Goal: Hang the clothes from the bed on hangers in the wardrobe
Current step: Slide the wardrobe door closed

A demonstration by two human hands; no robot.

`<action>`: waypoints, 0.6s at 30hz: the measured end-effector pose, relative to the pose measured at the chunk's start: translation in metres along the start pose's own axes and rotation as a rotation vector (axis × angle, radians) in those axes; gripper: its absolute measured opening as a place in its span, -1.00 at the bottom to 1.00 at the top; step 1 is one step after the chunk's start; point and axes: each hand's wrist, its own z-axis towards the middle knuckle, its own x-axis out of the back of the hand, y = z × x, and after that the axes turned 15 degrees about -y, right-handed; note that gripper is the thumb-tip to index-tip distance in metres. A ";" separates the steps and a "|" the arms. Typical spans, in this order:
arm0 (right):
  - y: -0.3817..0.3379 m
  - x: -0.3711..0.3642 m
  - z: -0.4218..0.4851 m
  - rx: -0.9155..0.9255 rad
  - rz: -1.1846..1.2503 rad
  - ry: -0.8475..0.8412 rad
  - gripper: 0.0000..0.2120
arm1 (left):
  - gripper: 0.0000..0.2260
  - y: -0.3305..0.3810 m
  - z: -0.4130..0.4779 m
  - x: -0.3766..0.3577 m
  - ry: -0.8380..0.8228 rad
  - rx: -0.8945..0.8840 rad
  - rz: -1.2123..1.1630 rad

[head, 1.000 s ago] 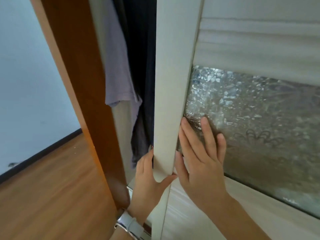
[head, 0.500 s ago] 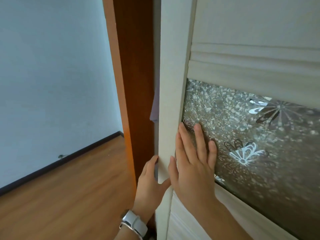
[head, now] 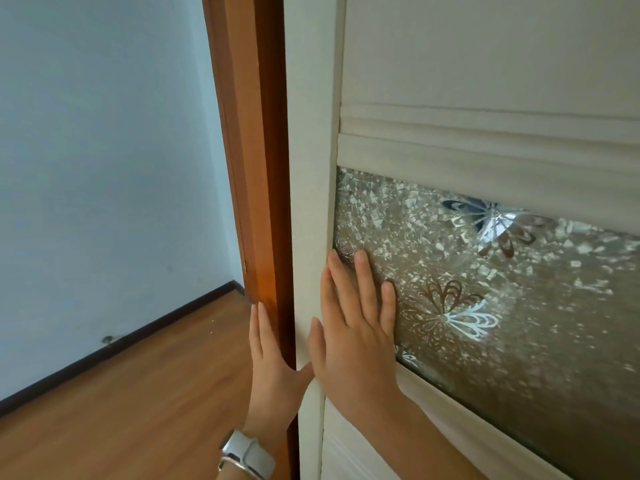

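The cream sliding wardrobe door [head: 311,168] fills the right of the view, its left edge against the brown wooden side panel [head: 259,168]. A patterned glass pane [head: 502,289] with flower shapes is set into it. My left hand [head: 273,368], with a white watch at the wrist, lies flat against the door's edge and the brown panel, thumb on the door's face. My right hand [head: 356,327] presses flat, fingers spread, on the frame and glass. No clothes, hangers or wardrobe interior are visible.
A pale blue wall [head: 104,168] stands to the left, with a dark skirting board [head: 138,341] along its base. Wooden floor [head: 121,410] runs from the wall to the wardrobe.
The door has slid left until the gap is closed. The purple and dark clothes seen inside earlier are now hidden. My left fingers have come off the door's edge and lie flat.
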 end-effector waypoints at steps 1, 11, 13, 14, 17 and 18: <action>-0.002 -0.002 0.003 0.001 -0.001 0.002 -0.45 | -0.07 -0.001 0.004 0.003 -0.007 0.037 -0.052; -0.010 -0.009 0.013 0.009 -0.022 0.010 -0.46 | -0.26 -0.011 0.016 0.013 -0.054 0.112 0.105; -0.010 -0.008 0.013 0.007 -0.024 0.000 -0.47 | -0.22 -0.010 0.015 0.014 -0.062 0.116 0.097; -0.010 -0.007 0.013 0.005 -0.026 0.000 -0.46 | -0.19 -0.010 0.015 0.015 -0.058 0.118 0.086; -0.009 -0.004 0.011 0.011 0.005 0.008 -0.48 | -0.16 -0.009 0.016 0.021 -0.082 0.115 0.138; -0.008 -0.002 0.010 0.035 0.017 0.034 -0.51 | -0.19 -0.011 0.018 0.023 -0.092 0.115 0.165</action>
